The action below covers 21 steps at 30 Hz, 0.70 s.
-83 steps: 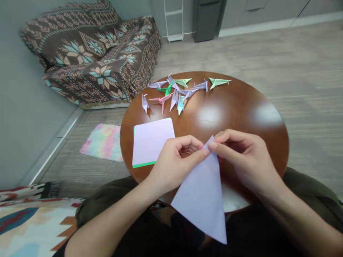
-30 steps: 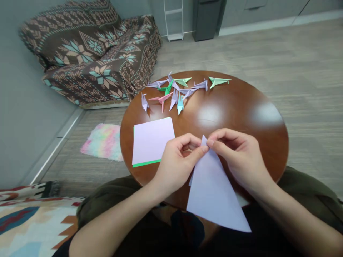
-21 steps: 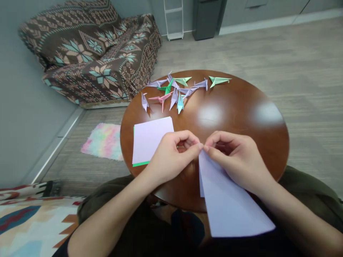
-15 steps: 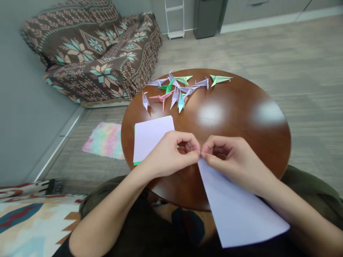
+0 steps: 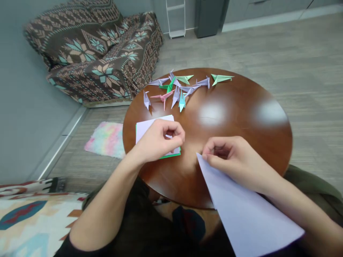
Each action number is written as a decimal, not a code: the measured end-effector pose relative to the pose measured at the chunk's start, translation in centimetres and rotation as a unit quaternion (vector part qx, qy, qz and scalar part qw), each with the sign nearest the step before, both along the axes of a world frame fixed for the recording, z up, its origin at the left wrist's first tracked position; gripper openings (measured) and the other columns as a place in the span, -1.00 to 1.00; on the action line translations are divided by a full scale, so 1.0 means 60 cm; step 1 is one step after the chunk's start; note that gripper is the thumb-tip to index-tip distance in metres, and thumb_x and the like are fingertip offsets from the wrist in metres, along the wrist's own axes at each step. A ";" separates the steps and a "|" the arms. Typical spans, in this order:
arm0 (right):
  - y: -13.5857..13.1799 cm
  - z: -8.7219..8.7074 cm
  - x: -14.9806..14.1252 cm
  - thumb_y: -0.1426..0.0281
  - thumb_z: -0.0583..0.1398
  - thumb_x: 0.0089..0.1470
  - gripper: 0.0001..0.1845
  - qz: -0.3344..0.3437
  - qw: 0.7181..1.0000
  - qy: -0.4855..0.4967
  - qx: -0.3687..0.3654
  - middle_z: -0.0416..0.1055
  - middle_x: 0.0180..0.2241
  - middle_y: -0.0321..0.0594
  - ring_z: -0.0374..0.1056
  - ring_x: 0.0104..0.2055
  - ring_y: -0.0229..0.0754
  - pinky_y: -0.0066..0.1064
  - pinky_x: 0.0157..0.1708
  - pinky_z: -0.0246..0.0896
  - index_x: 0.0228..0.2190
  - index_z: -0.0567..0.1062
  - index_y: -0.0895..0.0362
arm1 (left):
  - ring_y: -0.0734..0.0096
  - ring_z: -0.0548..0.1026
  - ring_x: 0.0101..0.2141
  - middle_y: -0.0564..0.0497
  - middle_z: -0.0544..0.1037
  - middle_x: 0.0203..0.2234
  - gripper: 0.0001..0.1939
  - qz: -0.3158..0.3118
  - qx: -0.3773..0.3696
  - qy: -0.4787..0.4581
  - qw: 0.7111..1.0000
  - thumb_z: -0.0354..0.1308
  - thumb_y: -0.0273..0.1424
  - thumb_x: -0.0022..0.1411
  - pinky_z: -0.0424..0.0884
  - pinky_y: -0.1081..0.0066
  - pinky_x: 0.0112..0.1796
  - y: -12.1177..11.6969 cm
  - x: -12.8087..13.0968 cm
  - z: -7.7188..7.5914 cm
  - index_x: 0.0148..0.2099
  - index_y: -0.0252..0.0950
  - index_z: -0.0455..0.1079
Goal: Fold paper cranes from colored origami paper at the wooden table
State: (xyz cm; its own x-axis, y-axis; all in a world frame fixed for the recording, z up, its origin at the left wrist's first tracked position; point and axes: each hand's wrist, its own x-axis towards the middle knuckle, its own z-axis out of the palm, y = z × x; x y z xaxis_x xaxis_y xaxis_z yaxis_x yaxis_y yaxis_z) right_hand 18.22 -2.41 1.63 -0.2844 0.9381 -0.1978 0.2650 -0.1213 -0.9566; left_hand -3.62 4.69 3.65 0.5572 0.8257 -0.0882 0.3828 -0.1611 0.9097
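Note:
My right hand (image 5: 232,160) pinches the tip of a lilac paper folded into a triangle (image 5: 242,214), which slopes down off the near edge of the round brown table (image 5: 241,107). My left hand (image 5: 158,141) is apart from it now, fingers curled, hovering over a stack of square paper sheets (image 5: 144,125), lilac on top with green under it. I cannot make out anything between its fingers.
Several folded paper cranes (image 5: 182,87), lilac, green, pink and blue, lie at the table's far side. A sofa under a patterned brown throw (image 5: 93,50) stands at the back left. A pastel fluffy mat (image 5: 105,139) and a patterned rug (image 5: 29,214) lie on the floor.
My left hand let go of the triangle's tip and moved left over the paper stack. The triangle swung from pointing down to slanting right, held by my right hand alone.

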 end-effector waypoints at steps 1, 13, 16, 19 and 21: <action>0.000 0.000 0.000 0.41 0.25 0.05 -0.90 -0.005 1.000 0.004 0.001 0.35 -0.57 -0.35 0.16 -0.51 -0.29 -0.44 -0.52 -0.01 -0.49 0.51 0.13 | 0.56 0.39 -0.56 0.09 0.45 -0.58 -0.91 0.002 -0.011 -0.008 1.000 0.17 -0.50 0.11 0.30 0.54 -0.50 0.000 0.001 0.000 -0.45 -0.33 0.44; 0.002 -0.002 0.001 0.41 0.27 0.05 -0.89 -0.025 1.000 0.016 0.009 0.36 -0.57 -0.33 0.18 -0.51 -0.30 -0.45 -0.53 0.00 -0.49 0.54 0.14 | 0.57 0.45 -0.57 0.08 0.52 -0.53 -0.96 -0.065 -0.088 -0.025 0.994 0.20 -0.51 0.17 0.37 0.58 -0.48 -0.025 0.023 -0.017 -0.32 -0.32 0.48; 0.002 -0.001 0.001 0.41 0.27 0.04 -0.90 -0.035 0.999 0.018 0.014 0.36 -0.57 -0.33 0.18 -0.52 -0.31 -0.46 -0.54 -0.01 -0.50 0.54 0.14 | 0.57 0.46 -0.58 0.07 0.53 -0.53 -0.96 -0.058 -0.096 -0.030 0.993 0.21 -0.50 0.16 0.37 0.58 -0.50 -0.024 0.022 -0.016 -0.30 -0.32 0.49; 0.002 0.000 0.001 0.41 0.28 0.04 -0.88 -0.039 0.999 0.019 0.019 0.37 -0.58 -0.33 0.17 -0.54 -0.32 -0.46 -0.56 -0.03 -0.50 0.54 0.14 | 0.56 0.46 -0.58 0.07 0.52 -0.53 -0.96 -0.066 -0.107 -0.039 0.991 0.23 -0.47 0.18 0.38 0.57 -0.51 -0.026 0.025 -0.015 -0.28 -0.33 0.49; 0.002 0.000 0.001 0.40 0.28 0.05 -0.88 -0.039 0.999 0.019 0.021 0.36 -0.58 -0.34 0.16 -0.54 -0.32 -0.46 -0.56 -0.04 -0.50 0.54 0.14 | 0.56 0.46 -0.57 0.08 0.50 -0.53 -0.94 -0.065 -0.108 -0.047 0.991 0.25 -0.43 0.21 0.39 0.57 -0.51 -0.028 0.028 -0.016 -0.30 -0.33 0.49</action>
State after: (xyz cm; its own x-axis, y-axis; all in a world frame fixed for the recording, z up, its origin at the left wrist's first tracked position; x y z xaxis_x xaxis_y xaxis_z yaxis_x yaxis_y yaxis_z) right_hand 18.26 -2.29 1.66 -0.2171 0.9648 -0.1484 0.2193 -0.0999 -0.9705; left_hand -1.92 3.02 2.70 0.6709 0.7145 -0.1985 0.2842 -0.0005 0.9588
